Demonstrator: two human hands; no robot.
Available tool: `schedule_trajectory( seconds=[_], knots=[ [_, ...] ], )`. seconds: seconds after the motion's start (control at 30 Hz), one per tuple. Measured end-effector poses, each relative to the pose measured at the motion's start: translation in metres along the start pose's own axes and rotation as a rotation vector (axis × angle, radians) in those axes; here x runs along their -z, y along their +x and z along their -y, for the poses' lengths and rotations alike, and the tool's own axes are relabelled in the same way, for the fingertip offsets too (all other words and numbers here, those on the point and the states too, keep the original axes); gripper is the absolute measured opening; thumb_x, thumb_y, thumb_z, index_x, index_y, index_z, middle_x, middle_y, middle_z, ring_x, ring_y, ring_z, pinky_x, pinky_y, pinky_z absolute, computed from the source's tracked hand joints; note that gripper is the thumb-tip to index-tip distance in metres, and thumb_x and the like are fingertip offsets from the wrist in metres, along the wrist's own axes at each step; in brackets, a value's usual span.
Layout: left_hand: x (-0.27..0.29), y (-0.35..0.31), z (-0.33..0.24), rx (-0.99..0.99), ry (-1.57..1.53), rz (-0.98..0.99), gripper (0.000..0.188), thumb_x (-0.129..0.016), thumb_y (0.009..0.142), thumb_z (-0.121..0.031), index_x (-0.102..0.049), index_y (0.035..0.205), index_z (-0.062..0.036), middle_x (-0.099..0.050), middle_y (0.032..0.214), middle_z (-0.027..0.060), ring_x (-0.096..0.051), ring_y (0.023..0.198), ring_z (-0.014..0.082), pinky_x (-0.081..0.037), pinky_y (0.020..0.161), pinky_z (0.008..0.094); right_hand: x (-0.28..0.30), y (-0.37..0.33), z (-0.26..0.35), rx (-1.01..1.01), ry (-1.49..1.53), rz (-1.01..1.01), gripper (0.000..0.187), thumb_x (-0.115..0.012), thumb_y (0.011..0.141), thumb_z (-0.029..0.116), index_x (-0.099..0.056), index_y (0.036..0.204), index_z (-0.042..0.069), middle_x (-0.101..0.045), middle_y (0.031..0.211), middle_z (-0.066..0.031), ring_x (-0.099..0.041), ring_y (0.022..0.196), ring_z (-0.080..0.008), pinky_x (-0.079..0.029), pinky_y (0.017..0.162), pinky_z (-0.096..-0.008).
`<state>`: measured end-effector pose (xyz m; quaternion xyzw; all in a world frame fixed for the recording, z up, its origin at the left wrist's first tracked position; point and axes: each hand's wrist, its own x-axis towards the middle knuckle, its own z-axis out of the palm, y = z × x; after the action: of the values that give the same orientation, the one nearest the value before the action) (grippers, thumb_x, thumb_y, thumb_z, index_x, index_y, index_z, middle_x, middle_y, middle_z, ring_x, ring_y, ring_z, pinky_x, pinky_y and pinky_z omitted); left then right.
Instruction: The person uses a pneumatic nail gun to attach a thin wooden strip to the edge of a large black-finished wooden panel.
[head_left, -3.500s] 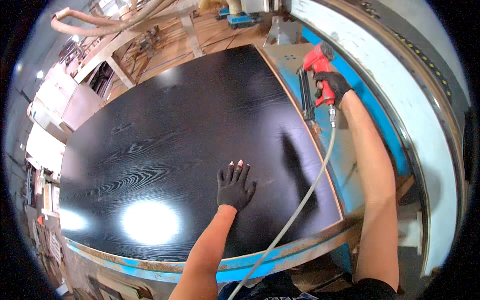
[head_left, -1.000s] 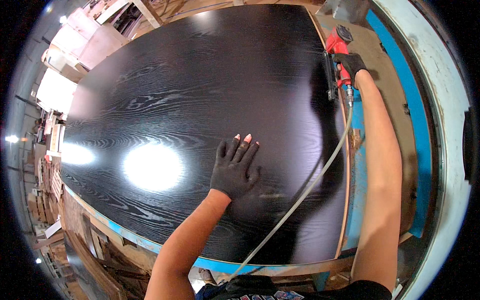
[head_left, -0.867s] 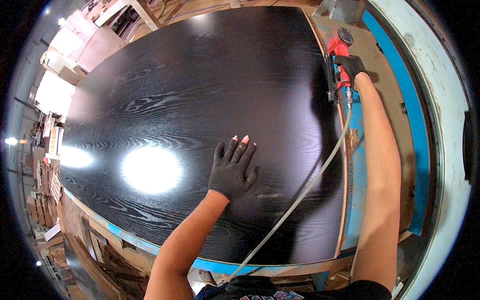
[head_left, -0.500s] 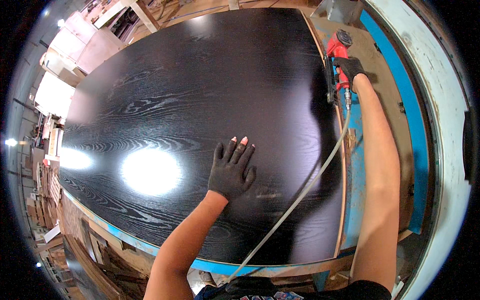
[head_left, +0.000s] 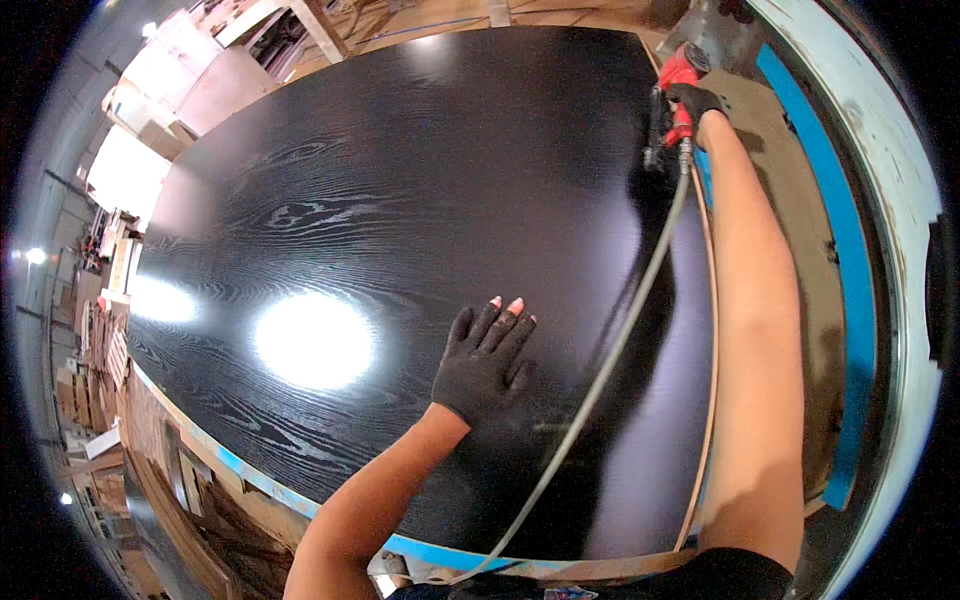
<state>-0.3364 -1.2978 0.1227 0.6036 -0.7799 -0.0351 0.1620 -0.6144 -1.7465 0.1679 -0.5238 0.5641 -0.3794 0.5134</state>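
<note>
A large black wood-grain panel (head_left: 400, 210) lies flat before me, with a pale strip along its right edge. My left hand (head_left: 482, 365), in a black glove with several bare fingertips, rests on it with fingers spread. Near the panel's far right corner, my gloved right hand (head_left: 702, 102) grips a red pneumatic nail gun (head_left: 680, 68) by its handle. Its black magazine lies over the panel's edge; whether the nose touches the wood I cannot tell. From the handle's base a pale air hose (head_left: 610, 365) runs back toward me across the panel.
Under the panel is a bench with a blue edge (head_left: 430, 548). To the right stand a blue bar (head_left: 852, 330) and a pale curved frame (head_left: 900, 400). Stacked boards and wood scraps (head_left: 200, 520) lie at the left; white panels (head_left: 185, 70) stand at the far left.
My right hand has carried the nail gun farther away along the right edge and slightly inward over the panel. The hose has followed. My left hand stays spread on the panel; the view has shifted.
</note>
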Motion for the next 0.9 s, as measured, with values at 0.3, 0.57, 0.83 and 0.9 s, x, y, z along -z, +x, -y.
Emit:
schedule_trajectory(
  seconds=[0.3,0.57,0.83,0.9],
  knots=[
    [0.002,0.006,0.006,-0.001,-0.046,0.034,0.046,-0.054,0.089,-0.034,-0.054,0.13,-0.0128,-0.045,0.142,0.01,-0.039,0.133,0.0305,-0.024,0.111,0.0508,0.063,0.095,0.006,-0.036,-0.189,0.066,0.018,-0.061,0.078,0.021,-0.049,0.067,0.014,-0.05,0.056,-0.0019,-0.049,0.047,-0.0183,-0.045,0.048,-0.0357],
    [0.005,0.008,0.009,0.0,-0.048,0.089,0.05,-0.054,0.087,-0.033,-0.051,0.132,-0.0103,-0.042,0.144,0.0115,-0.035,0.136,0.03,-0.022,0.112,0.0513,0.045,0.109,0.022,-0.063,-0.316,0.015,0.017,-0.068,0.077,0.026,-0.063,0.071,0.011,-0.06,0.062,-0.0034,-0.053,0.05,-0.0175,-0.043,0.047,-0.0329],
    [0.011,0.007,0.01,-0.001,-0.086,0.077,0.05,-0.055,0.086,-0.032,-0.053,0.13,-0.0098,-0.045,0.142,0.0145,-0.039,0.132,0.0352,-0.024,0.11,0.053,0.018,0.1,0.02,-0.051,-0.344,-0.042,0.017,-0.065,0.076,0.026,-0.06,0.069,0.011,-0.058,0.061,-0.0034,-0.051,0.048,-0.0183,-0.042,0.046,-0.0342],
    [0.012,0.007,0.01,-0.004,-0.087,0.074,0.05,-0.055,0.086,-0.032,-0.053,0.13,-0.0096,-0.045,0.142,0.0148,-0.039,0.132,0.0354,-0.024,0.11,0.0531,0.011,0.092,0.022,-0.039,-0.354,-0.058,0.017,-0.064,0.076,0.026,-0.059,0.069,0.011,-0.058,0.061,-0.0034,-0.051,0.047,-0.0185,-0.041,0.046,-0.0346]
  ],
)
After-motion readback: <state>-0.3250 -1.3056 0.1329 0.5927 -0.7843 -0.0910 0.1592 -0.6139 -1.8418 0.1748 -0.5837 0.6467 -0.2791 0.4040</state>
